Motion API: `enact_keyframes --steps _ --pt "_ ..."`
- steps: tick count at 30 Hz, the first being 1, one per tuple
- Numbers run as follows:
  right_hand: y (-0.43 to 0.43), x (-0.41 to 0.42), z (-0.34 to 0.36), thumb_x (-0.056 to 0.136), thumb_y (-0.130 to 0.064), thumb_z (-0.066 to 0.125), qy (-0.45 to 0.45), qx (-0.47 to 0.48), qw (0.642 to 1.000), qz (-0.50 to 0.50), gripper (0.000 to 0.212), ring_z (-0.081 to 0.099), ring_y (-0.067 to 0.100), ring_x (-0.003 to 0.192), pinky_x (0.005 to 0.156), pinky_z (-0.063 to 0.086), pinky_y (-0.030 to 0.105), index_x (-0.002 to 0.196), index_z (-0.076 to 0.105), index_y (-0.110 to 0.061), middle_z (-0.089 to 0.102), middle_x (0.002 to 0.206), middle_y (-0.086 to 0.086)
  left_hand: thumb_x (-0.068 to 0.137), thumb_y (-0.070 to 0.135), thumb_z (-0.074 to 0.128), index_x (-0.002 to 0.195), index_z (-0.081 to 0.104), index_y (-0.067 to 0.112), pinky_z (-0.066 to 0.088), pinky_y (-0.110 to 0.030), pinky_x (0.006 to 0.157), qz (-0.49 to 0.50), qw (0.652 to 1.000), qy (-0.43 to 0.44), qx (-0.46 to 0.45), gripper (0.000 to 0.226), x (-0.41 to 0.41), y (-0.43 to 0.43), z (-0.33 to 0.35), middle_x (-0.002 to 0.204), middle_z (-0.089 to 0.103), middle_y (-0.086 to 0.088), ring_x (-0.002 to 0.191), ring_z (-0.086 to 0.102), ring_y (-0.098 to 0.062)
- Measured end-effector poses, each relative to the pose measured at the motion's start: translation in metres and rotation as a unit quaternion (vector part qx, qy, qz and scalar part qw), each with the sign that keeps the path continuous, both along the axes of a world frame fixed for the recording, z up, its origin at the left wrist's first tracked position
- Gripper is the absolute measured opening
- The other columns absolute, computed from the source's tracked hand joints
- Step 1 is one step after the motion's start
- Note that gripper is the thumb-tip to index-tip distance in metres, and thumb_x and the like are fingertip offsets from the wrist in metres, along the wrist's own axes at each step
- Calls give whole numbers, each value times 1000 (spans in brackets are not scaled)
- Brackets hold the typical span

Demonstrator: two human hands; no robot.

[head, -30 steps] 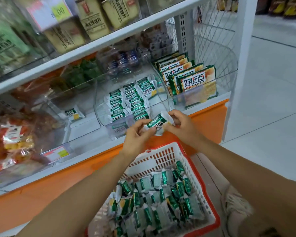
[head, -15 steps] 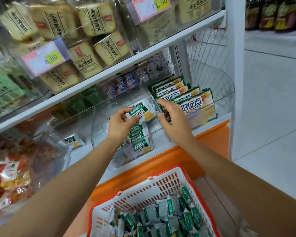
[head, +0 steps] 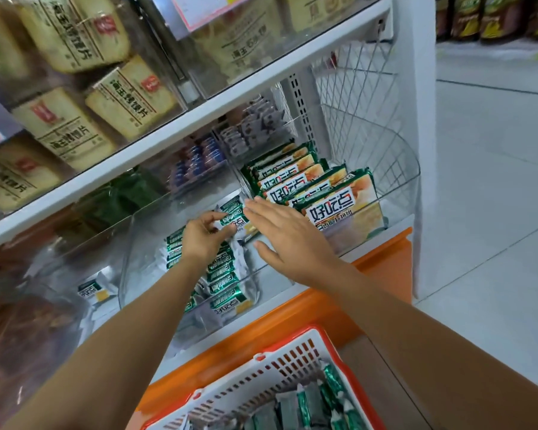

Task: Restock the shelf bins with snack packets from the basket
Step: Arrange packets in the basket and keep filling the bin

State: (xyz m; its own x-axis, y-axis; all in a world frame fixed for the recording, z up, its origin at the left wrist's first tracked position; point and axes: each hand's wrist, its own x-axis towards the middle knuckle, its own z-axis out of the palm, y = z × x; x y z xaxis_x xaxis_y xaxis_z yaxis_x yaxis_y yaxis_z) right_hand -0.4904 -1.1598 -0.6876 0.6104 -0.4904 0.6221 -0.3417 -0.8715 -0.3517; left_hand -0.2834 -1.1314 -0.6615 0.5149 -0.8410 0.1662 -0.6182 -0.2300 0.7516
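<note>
White shelf (head: 199,119) slants across the upper frame. At centre, a clear bin (head: 143,259) holds green packets. The basket (head: 280,367) is at the bottom edge. The right hand (head: 286,234) is flat with fingers straight, and the left hand (head: 204,237) pinches a snack packet (head: 233,217) over the bin.

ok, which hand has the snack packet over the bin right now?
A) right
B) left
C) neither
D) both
B: the left hand pinches the green-and-white packet over the clear bin, while the right hand lies flat beside it with straight fingers, gripping nothing.
</note>
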Motion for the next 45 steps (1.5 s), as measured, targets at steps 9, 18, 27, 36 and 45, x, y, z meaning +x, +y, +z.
enact_keyframes --steps 9,18,27,36,45 --pt "2 1 -1 96 -37 33 -16 -6 1000 -8 58 30 20 144 116 22 35 144 45 -6 39 153 8 74 19 85 96 72 12 41 -24 58 3 997 -67 49 27 5 -16 -13 69 59 0 58 48 -13" --pt "2 -2 -1 96 -37 36 -13 -6 1000 -6 57 30 20 145 114 22 33 143 45 -6 38 153 8 71 20 89 84 60 19 36 -28 56 18 992 -87 94 31 5 -17 -20 60 48 1 54 42 -19" --pt "7 -5 -1 98 -29 44 -27 12 999 19 48 24 17 147 117 20 32 142 48 -9 35 155 6 74 21 86 87 67 22 48 -31 70 -22 996 -71 40 23 -3 4 -4 80 63 3 72 56 -17" --pt "52 -34 -4 94 -19 42 -85 -3 996 41 38 51 18 124 107 36 39 125 63 -13 61 130 3 92 18 65 98 65 24 52 -41 85 -58 988 -139 -36 9 -41 61 22 102 61 -2 92 60 -19" --pt "91 -70 -60 92 -24 40 -20 70 997 14 34 60 19 97 87 39 34 107 70 -16 69 103 1 91 8 59 100 65 16 42 -25 74 -124 967 -195 -105 13 -95 142 -3 90 52 9 85 50 -12"
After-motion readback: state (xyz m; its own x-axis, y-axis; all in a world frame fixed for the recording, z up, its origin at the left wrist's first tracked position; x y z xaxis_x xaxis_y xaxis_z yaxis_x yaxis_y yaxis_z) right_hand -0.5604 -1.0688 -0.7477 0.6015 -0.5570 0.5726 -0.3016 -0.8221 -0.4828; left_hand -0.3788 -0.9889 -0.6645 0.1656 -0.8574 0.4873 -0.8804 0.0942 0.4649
